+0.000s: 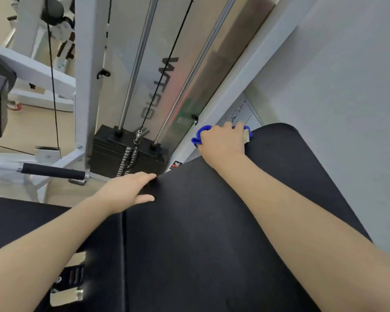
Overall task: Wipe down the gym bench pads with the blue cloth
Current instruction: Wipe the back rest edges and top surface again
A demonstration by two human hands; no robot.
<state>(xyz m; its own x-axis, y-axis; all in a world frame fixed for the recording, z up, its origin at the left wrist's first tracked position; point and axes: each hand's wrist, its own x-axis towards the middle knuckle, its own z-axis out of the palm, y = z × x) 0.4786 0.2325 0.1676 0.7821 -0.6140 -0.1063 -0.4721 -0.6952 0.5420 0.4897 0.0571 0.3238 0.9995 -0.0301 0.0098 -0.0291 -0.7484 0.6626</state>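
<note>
Head view looks down along the black pad (212,221) of the bench. Right hand (222,140) rests at the far end of the pad, fingers curled over the blue cloth (198,135), which is bunched beneath the palm and shows at the hand's left side; the grip keeps the cloth pressed to the pad edge for wiping. Left hand (131,190) lies flat and open on the pad's left edge, thumb spread, holding nothing, probably to brace the body and steady the pad. Weight stack (126,152) stands just beyond the pad's left edge. Near pad surface appears not yet wiped.
</note>
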